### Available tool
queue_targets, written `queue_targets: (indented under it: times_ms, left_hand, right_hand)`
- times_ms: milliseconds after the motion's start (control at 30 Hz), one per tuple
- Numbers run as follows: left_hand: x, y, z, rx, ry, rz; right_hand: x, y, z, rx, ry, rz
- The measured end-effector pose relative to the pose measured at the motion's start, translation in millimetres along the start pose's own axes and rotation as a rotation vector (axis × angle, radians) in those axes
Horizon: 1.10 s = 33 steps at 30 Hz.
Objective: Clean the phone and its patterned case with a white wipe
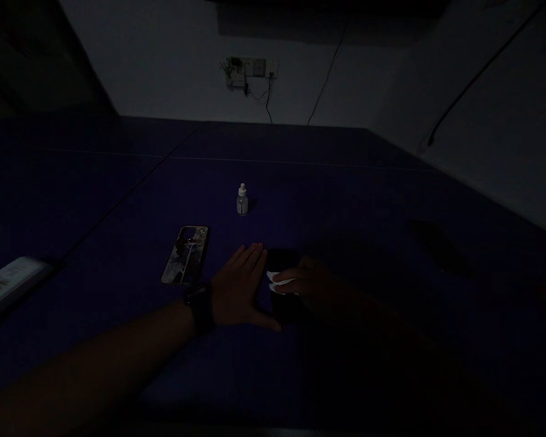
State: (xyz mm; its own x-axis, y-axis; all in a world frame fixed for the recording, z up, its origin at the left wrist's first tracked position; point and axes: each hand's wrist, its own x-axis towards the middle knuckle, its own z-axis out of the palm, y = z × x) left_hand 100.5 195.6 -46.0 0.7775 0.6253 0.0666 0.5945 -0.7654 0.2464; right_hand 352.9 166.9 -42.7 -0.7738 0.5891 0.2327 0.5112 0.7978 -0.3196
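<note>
A dark, flat rectangular thing (282, 258), like a phone, lies on the dark blue surface between my hands. My left hand (239, 288) rests flat along its left edge, fingers stretched and thumb apart, with a dark watch (200, 305) on the wrist. The fingers of my right hand (307, 282) are closed on a folded white tissue (279, 283), pressed against the dark thing. To the left of my left hand lies a patterned phone case (186, 255) with a camera cutout. A small clear dropper bottle (242, 203) with a white top stands upright beyond my hands.
The room is very dim. At the far left sits a pale box-like thing (11, 282). A dark flat object (437, 246), hard to make out, lies to the right. Sockets with cords (255, 68) are on the back wall, and a cable (477, 82) hangs along the right wall.
</note>
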Motion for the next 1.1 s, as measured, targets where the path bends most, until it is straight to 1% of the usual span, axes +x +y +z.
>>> queue_targets:
  times_ms: [33,67,133,200,233,367,433,533,600,700,767,867,1000,1033,1100]
  left_hand:
    - [0,0,-1,-0.001,-0.002,-0.004]
    - [0,0,-1,-0.001,-0.008,-0.009]
    - [0,1,-1,-0.002,-0.015,-0.01]
    - [0,0,-1,0.0,-0.004,-0.001]
    - [0,0,0,0.0,0.007,0.005]
    - [-1,-2,2,-0.001,0.034,0.013]
    - [-1,-2,2,0.0,0.025,0.013]
    - [0,-1,1,0.002,0.02,0.01]
    - [0,0,1,0.003,0.017,0.005]
    - [0,0,1,0.004,0.009,0.004]
    - [0,-1,2,0.007,0.01,0.01]
    - [-1,-1,1,0.008,0.027,0.016]
    - [-1,-1,1,0.006,0.031,0.02]
    - [-1,-1,0,0.004,0.029,0.02]
    - [-1,-1,0,0.001,0.027,0.021]
  right_hand:
    - [-1,0,-2,0.019,0.014,0.0]
    - [-3,0,-5,0.019,0.035,0.028]
    - [-4,-2,-8,-0.017,0.067,0.123]
    - [-2,-6,-8,-0.046,0.067,0.185]
    - [-1,-8,-8,-0.045,0.061,0.185]
    - [-1,-9,-5,0.035,0.036,0.074]
    - [-6,-5,-8,0.031,0.058,0.089]
    - [-15,-4,-14,-0.012,0.099,0.156]
    - [-18,-8,-14,-0.002,0.076,0.124]
    - [-15,-18,-7,-0.03,-0.011,0.041]
    - [-12,-23,-1,-0.08,-0.063,0.042]
    - [-12,-26,2,-0.082,-0.062,0.061]
    - [-18,-24,0,0.038,-0.086,-0.044]
    - [-19,-23,0,0.046,-0.091,-0.053]
    - [-20,-20,-2,0.008,-0.058,-0.018]
